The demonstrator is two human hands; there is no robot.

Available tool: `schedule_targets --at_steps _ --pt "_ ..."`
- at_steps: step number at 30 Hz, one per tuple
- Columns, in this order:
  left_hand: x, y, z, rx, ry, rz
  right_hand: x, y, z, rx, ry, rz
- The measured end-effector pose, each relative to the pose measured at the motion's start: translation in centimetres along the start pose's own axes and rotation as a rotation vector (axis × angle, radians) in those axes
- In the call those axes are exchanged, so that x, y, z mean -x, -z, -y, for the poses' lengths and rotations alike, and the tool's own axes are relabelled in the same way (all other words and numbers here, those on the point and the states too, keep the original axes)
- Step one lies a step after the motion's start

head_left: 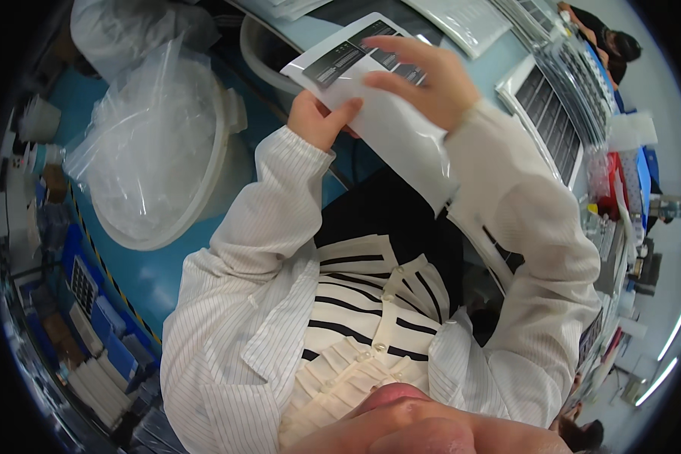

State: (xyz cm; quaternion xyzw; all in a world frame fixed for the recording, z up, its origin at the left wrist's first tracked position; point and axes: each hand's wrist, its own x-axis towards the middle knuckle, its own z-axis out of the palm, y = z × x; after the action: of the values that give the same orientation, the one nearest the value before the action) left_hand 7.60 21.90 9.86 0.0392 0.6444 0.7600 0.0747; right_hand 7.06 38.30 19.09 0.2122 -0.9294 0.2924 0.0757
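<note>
A long, glossy white sheet point(401, 140) with dark printed panels at its far end is held up in front of me, its lower end hanging toward my lap. My left hand point(319, 119) grips its left edge, thumb on top and fingers underneath. Over the printed panels hovers my right hand point(435, 79), thumb and forefinger spread apart. Those fingertips are close to the sheet's face; whether they touch it I cannot tell. Part of the sheet's right side is hidden behind my right hand and sleeve.
To my left stands a round white bin point(223, 144) heaped with clear plastic bags point(155, 136). A second bin point(251, 45) is by the table edge. Dark-printed sheets point(545, 106) and plastic-wrapped stacks point(461, 23) lie on the table. At the far right is another person point(609, 45).
</note>
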Motion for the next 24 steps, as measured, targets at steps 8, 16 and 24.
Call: schedule_targets --at_steps 8,16,24 --pt "0.5 -1.2 -2.0 -0.028 -0.167 0.156 0.1 -2.7 1.5 0.383 0.216 -0.211" --pt "-0.6 -1.7 -0.3 0.082 -0.214 0.248 -1.1 2.8 0.5 0.443 0.245 -0.627" --pt "-1.9 -0.4 0.9 0.207 -0.083 0.275 10.5 16.8 -1.6 -0.406 -0.354 -0.611"
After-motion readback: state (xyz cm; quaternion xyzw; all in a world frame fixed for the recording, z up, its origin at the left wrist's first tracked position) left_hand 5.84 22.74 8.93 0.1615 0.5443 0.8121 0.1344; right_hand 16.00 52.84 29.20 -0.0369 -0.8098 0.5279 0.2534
